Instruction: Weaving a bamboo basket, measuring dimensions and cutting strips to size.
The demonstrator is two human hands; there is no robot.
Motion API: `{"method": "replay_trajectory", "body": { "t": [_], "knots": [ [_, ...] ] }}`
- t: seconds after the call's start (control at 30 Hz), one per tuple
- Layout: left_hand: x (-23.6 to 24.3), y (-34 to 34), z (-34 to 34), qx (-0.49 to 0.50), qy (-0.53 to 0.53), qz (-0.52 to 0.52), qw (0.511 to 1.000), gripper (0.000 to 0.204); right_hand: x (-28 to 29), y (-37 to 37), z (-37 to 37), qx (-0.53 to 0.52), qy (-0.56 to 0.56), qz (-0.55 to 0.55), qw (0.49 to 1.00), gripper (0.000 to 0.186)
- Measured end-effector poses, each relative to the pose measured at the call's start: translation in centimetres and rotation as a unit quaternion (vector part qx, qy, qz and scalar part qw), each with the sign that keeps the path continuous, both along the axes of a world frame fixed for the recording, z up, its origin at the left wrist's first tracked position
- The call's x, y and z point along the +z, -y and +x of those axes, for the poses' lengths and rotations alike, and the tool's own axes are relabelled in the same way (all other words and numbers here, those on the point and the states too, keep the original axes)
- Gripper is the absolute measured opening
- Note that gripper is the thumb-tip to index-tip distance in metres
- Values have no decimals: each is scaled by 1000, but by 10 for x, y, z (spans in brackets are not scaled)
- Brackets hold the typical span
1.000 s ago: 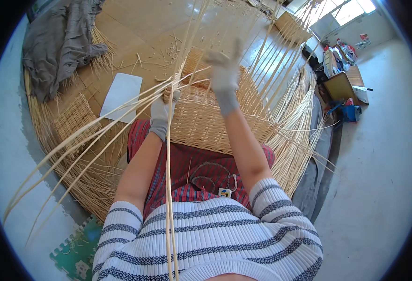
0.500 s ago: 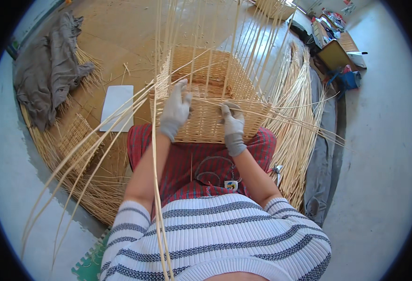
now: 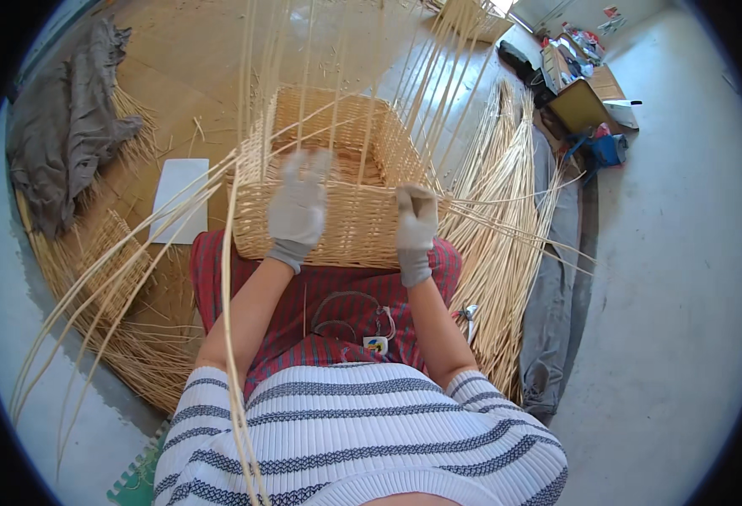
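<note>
Both gloved hands forward, left hand (image 3: 298,207) blurred

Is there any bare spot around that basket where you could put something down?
Bare wooden board lies beyond the basket, between the grey cloth and the white sheet. Bare concrete floor lies right of the grey mat. It is crowded at the basket rim, where both gloved hands, left and right, work among upright canes, and beside it, where loose canes lie.
</note>
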State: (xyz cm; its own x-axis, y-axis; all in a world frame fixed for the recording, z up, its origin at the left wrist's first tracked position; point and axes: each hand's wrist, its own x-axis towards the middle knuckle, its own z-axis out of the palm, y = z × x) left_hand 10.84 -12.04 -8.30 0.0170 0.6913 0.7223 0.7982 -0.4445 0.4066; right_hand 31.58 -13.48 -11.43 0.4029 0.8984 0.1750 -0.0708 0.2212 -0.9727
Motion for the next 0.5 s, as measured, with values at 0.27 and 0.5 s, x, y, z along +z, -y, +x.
{"method": "replay_trajectory", "body": {
  "t": [0.27,0.5],
  "knots": [
    [-8,10,48,-97,-167,-230,954,77,89,-45,38,31,82,200,976,55],
    [8,10,95,-169,-123,8,978,69,66,34,79,-179,333,-73,923,39]
  ]
}}
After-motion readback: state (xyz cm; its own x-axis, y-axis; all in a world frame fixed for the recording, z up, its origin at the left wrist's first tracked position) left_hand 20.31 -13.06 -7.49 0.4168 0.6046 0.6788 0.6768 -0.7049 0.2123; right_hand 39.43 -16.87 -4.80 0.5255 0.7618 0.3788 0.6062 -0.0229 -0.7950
